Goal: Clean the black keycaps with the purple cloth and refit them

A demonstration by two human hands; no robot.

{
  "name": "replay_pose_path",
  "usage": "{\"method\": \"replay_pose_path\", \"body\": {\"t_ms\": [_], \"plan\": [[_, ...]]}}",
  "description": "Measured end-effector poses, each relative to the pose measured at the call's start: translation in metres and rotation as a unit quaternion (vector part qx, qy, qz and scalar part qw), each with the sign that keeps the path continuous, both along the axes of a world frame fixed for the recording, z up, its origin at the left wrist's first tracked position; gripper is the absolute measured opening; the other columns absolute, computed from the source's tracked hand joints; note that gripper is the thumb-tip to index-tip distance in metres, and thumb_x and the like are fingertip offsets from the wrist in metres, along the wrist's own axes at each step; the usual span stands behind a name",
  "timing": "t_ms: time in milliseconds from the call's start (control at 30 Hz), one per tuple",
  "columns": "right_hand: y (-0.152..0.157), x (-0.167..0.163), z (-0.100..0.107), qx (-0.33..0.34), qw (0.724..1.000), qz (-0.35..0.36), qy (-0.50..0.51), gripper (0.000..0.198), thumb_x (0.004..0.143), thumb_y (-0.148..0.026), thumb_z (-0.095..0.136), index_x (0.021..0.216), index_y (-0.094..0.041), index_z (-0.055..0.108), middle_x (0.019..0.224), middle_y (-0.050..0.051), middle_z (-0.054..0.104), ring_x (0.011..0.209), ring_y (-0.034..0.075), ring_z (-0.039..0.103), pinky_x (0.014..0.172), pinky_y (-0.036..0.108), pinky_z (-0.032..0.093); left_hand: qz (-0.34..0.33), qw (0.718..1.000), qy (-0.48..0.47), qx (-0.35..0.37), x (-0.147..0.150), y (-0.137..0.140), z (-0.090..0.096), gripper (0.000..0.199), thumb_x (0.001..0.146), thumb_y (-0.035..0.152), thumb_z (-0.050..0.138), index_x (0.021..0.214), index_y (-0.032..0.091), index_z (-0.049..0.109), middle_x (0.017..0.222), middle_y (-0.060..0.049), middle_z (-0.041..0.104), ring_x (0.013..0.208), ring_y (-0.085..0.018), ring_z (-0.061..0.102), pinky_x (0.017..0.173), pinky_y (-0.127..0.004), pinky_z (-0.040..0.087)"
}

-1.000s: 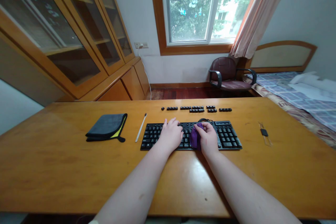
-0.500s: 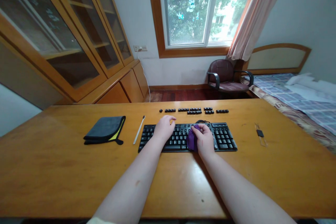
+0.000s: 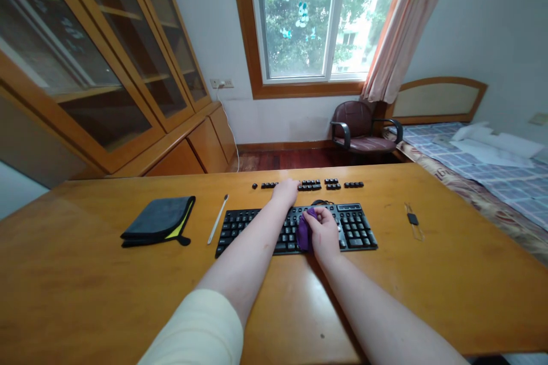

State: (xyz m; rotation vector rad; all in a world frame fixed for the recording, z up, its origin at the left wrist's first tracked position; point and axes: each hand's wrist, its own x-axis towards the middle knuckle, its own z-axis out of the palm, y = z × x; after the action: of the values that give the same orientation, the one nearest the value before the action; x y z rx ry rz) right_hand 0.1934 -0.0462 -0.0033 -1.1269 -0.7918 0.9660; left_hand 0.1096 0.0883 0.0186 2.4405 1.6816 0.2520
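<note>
A black keyboard (image 3: 357,235) lies on the wooden table, with a gap in its upper part where the right hand is. My right hand (image 3: 324,235) is closed, pinching a bunched purple cloth (image 3: 303,235) over the keyboard's middle. Beyond the keyboard's back edge, my left hand (image 3: 286,190) reaches to a row of loose black keycaps (image 3: 310,185). Its fingertips are at the keycaps, but the back of the hand hides the fingers and some of the caps. My left forearm crosses over the keyboard's left half.
Left of the keyboard lie a thin white brush (image 3: 218,219) with a dark tip and a folded grey cloth (image 3: 158,219) with yellow lining. To the right is a small wire tool with a black handle (image 3: 412,219). Beyond the table stands a chair (image 3: 357,120).
My left hand has moved forward and right, from above the keyboard to the loose keycaps. My right hand keeps hold of the purple cloth. The view has shifted slightly.
</note>
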Motion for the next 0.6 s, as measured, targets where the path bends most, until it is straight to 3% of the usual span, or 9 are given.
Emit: {"method": "replay_pose_path", "body": {"t_ms": [200,600], "plan": [[0.000,-0.002,0.002,-0.004,1.000,0.003,0.017,0.022,0.066,-0.035,0.068,0.072,-0.019,0.054,0.061,-0.004,0.056,0.056,0.013,0.052,0.053,0.024,0.041,-0.012,1.000,-0.012,0.010,0.002,0.004,-0.006,0.030,0.083,0.029,0.048,0.111,0.026,0.059,0.109,-0.009,0.060,0.098,-0.022,0.057,0.083,-0.032,0.044],[0.001,0.000,0.001,-0.001,1.000,0.001,0.020,0.022,0.065,-0.036,0.069,0.073,-0.019,0.055,0.060,-0.004,0.056,0.054,0.012,0.051,0.053,0.024,0.040,-0.008,1.000,-0.007,-0.011,0.003,0.002,-0.010,0.019,0.078,0.022,0.051,0.085,0.022,0.068,0.095,-0.007,0.066,0.093,-0.021,0.058,0.084,-0.031,0.043]]}}
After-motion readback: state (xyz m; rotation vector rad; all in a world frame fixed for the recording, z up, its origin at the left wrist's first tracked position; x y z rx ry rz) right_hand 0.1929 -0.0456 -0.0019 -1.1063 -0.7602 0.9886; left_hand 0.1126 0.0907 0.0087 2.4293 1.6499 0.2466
